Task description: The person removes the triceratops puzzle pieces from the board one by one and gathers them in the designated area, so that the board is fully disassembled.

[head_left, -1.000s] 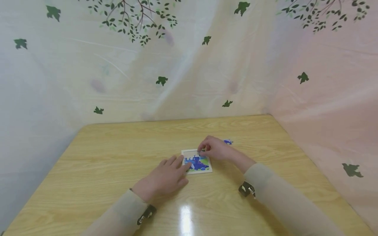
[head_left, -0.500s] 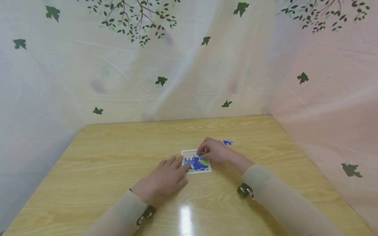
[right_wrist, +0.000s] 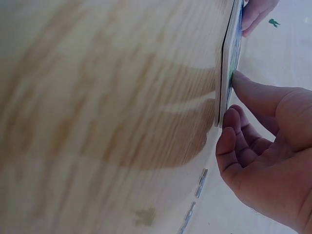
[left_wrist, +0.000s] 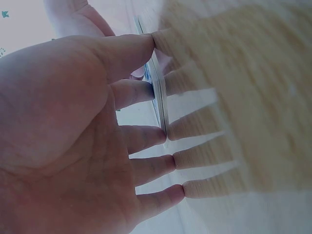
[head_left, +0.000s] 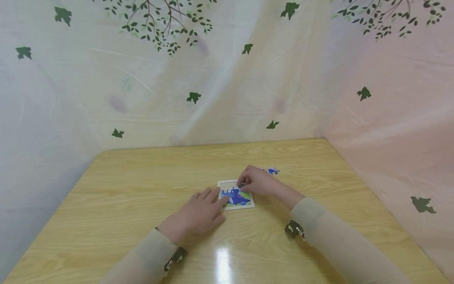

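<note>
In the head view a small jigsaw puzzle (head_left: 235, 196) of a blue dinosaur lies in a white-edged square tray (head_left: 242, 208), its far strip showing bare backing. My left hand (head_left: 196, 215) spreads over the tray's left side, with the index fingertip on the picture. From the left wrist view, its straight fingers (left_wrist: 146, 137) reach down at the tray's edge and the table. My right hand (head_left: 258, 180) bends over the far right corner, pinching a puzzle piece that its fingers mostly hide. In the right wrist view the thumb (right_wrist: 253, 92) presses near the picture, other fingers curled beside the edge.
Loose blue puzzle pieces (head_left: 272, 171) lie on the wooden table (head_left: 142, 181) just beyond my right hand; in the right wrist view flat pieces (right_wrist: 201, 184) show edge-on. A pale curtain (head_left: 220, 79) with leaf and bird prints hangs behind the table and along its sides.
Over the first half second my right hand shifted slightly down and toward the tray, uncovering more of the loose pieces. Since then it has hardly moved. My left hand stays in place.
</note>
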A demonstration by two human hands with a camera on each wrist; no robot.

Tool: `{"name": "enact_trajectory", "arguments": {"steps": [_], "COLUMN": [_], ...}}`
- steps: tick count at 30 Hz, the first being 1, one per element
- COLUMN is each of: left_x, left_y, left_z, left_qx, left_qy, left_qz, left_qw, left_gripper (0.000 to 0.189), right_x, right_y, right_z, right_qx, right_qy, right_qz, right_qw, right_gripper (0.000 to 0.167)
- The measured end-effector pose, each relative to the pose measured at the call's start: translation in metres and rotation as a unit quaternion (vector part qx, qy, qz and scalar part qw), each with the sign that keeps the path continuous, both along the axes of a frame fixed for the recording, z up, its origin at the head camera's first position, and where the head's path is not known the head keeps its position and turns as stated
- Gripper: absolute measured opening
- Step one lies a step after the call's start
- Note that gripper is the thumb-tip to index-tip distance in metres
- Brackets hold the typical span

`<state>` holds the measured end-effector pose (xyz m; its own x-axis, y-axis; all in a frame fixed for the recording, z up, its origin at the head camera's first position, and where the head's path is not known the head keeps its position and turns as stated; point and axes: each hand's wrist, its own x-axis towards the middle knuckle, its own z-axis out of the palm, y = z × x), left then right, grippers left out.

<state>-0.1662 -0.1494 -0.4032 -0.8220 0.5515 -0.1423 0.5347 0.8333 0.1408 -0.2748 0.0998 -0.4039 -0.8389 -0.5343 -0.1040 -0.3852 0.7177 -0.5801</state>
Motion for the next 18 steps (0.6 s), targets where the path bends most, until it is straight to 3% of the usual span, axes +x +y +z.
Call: {"name": "enact_trajectory", "arguments": {"steps": [10,18], "left_x": [0.0009,0.0009], "left_y": [0.0003,0.0002], "left_z": [0.001,0.0009], "left_qx": [0.0,-0.001], "left_qy": [0.001,0.005], "left_qz": [0.0,-0.002], "left_qw": [1.0,1.0], "left_gripper": [0.062,0.062], "right_x": [0.0006,0.0018], "right_y": [-0.0028,-0.0027], "right_z": [0.0014,0.0021], "right_qx": [0.008,0.002], "right_qy": [0.004,0.019], "right_qz": [-0.008,0.011], "right_qw": [0.9999,0.9998], "right_gripper": [0.011,0.015]}}
